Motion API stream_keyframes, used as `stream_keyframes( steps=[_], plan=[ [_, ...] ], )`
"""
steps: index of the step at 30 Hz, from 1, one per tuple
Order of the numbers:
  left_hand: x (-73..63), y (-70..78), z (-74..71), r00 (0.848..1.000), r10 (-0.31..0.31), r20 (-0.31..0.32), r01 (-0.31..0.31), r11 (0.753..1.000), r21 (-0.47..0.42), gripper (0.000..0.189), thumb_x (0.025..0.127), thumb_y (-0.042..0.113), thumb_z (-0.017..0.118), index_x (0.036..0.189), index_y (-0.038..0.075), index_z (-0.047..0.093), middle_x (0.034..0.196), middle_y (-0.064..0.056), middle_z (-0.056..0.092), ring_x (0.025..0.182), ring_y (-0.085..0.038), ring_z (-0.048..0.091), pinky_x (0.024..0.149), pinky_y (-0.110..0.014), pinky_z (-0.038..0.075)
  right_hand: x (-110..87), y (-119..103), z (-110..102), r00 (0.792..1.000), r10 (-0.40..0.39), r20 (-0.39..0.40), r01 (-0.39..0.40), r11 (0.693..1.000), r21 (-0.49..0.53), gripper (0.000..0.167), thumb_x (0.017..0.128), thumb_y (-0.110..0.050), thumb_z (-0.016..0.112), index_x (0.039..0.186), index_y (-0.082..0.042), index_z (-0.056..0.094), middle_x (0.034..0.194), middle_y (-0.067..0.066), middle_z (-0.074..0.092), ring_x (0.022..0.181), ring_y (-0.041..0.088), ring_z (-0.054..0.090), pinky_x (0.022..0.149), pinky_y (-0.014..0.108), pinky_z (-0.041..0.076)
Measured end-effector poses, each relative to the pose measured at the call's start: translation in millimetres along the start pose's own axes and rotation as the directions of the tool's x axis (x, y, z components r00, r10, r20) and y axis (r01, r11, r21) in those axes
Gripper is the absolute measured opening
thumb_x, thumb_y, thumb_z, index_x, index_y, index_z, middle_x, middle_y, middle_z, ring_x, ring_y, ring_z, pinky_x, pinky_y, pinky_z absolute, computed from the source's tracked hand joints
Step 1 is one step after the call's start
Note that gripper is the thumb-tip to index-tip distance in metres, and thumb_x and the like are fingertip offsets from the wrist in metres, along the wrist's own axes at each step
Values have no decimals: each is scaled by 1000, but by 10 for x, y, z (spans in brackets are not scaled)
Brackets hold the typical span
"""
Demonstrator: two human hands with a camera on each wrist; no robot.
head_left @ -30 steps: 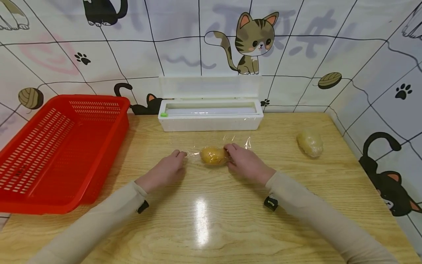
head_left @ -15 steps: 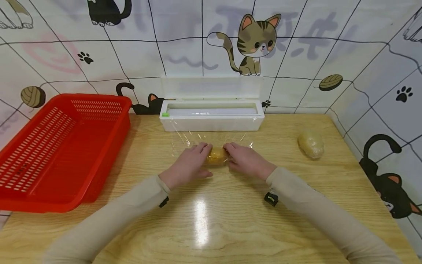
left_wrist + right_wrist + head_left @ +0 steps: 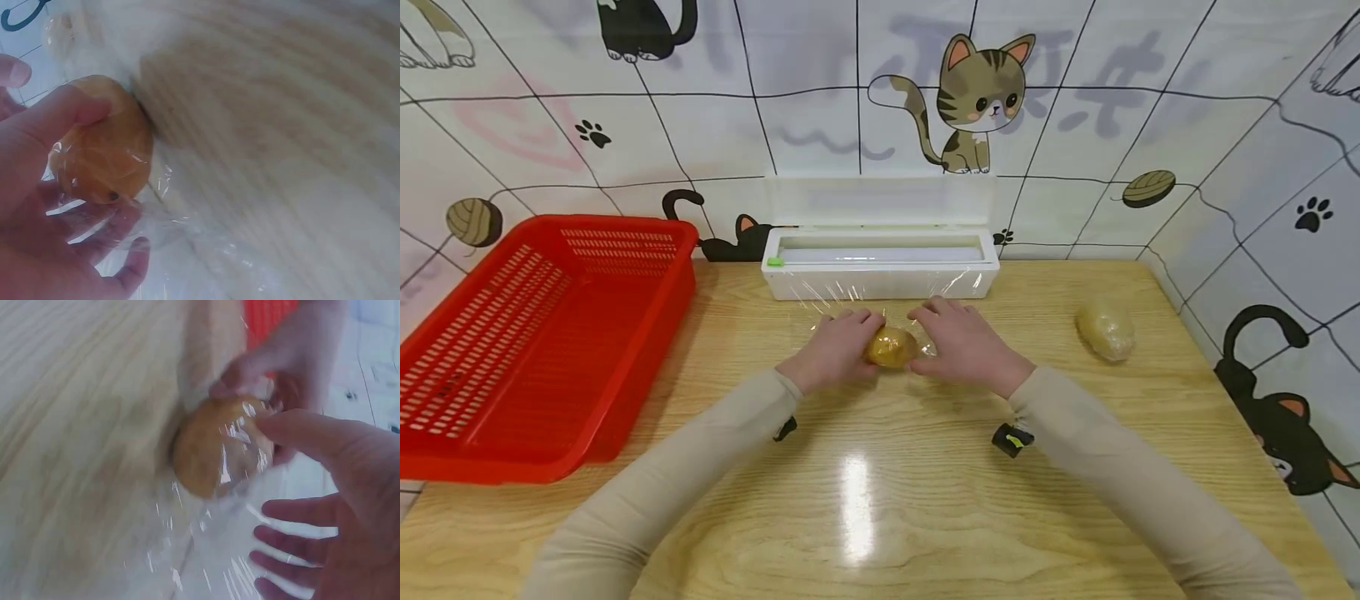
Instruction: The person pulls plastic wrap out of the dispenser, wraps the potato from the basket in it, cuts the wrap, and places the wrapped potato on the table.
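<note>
A yellow-brown potato (image 3: 891,347) lies on the table under clear plastic wrap (image 3: 234,450), which stretches back toward a white wrap dispenser (image 3: 880,281) with its lid raised. My left hand (image 3: 837,350) holds the potato from the left, thumb on top and fingers around its far side, as the left wrist view shows. On the other side is my right hand (image 3: 967,347), its thumb against the wrapped potato and its fingers spread and extended by the film. Film covers part of the left hand's fingers (image 3: 103,219).
Farther right on the table (image 3: 1000,517) sits another wrapped potato (image 3: 1106,328). A red plastic basket (image 3: 602,400) stands at the left. Behind the dispenser rises a wall covering (image 3: 812,125) printed with cats.
My left hand has come in from the left and taken hold of the potato. The right hand has loosened its fingers and shifted slightly back, and the film is lifted near the dispenser.
</note>
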State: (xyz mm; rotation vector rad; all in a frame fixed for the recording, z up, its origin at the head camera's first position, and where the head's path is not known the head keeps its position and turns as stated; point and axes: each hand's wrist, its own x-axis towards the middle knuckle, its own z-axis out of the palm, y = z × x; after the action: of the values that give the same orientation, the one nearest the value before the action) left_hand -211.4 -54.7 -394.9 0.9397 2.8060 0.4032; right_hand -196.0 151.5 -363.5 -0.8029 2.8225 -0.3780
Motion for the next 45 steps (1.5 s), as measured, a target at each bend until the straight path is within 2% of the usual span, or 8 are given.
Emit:
stream_keyframes(
  steps=[9, 17, 22, 27, 31, 34, 38, 45],
  plan=[
    [43, -56, -48, 995, -85, 50, 89, 994, -67, 57, 78, 33, 81, 122, 9, 54, 113, -4, 61, 107, -28, 49, 86, -53, 34, 304, -126, 160, 1000, -21, 9, 21, 1000, 19, 53, 77, -34, 81, 111, -2, 56, 101, 9, 58, 87, 22, 58, 74, 36, 51],
    [84, -199, -116, 985, -124, 124, 145, 973, -180, 69, 80, 32, 78, 131, 0, 45, 117, -13, 61, 107, -32, 54, 87, -58, 34, 549, -42, -29, 986, -21, 165, -6, 987, 164, 38, 75, -27, 80, 100, -4, 62, 88, 3, 62, 78, 19, 57, 69, 33, 48],
    [26, -80, -125, 985, -166, 37, 167, 985, -29, 67, 78, 28, 78, 128, -2, 44, 121, -18, 53, 112, -34, 49, 90, -57, 32, 666, -2, -56, 973, -50, 227, 13, 987, 163, 33, 75, -28, 78, 95, -7, 62, 84, 1, 62, 74, 17, 55, 65, 30, 47],
    [6, 46, -88, 992, -91, -81, 99, 991, 92, 54, 81, 26, 75, 121, 0, 48, 116, -13, 53, 109, -31, 48, 91, -53, 30, 733, 5, -94, 965, -58, 254, 25, 991, 131, 28, 76, -29, 74, 87, -8, 59, 77, 1, 57, 68, 16, 50, 59, 29, 42],
    [38, 14, -64, 990, -121, -74, 127, 988, 85, 52, 85, 27, 74, 123, 2, 49, 115, -10, 55, 110, -29, 50, 94, -55, 26, 703, -21, -106, 975, -66, 212, 42, 992, 117, 34, 80, -32, 71, 95, -4, 59, 83, 5, 59, 74, 20, 54, 66, 34, 46],
    [100, -47, -63, 989, -141, -44, 144, 988, 61, 53, 88, 29, 72, 127, 2, 49, 120, -12, 56, 114, -29, 51, 95, -57, 25, 611, -59, -87, 992, -38, 123, 39, 999, -11, 52, 83, -42, 72, 111, 0, 58, 103, 12, 62, 95, 28, 57, 84, 43, 47],
    [183, -129, -94, 988, -156, 11, 155, 987, 51, 54, 92, 35, 66, 134, 6, 47, 131, -12, 52, 121, -28, 46, 93, -59, 25, 494, -101, -11, 1000, -3, -4, 2, 982, -188, 64, 81, -46, 75, 119, 1, 54, 116, 17, 57, 106, 33, 54, 89, 50, 45],
    [243, -228, -189, 985, -142, 100, 137, 989, 57, 54, 95, 27, 62, 143, 14, 41, 136, -15, 37, 127, -34, 31, 90, -56, 26, 462, -2, 139, 999, 45, -19, -47, 993, -111, 64, 81, -30, 78, 128, -1, 47, 114, 18, 59, 102, 34, 58, 81, 50, 50]
  ],
)
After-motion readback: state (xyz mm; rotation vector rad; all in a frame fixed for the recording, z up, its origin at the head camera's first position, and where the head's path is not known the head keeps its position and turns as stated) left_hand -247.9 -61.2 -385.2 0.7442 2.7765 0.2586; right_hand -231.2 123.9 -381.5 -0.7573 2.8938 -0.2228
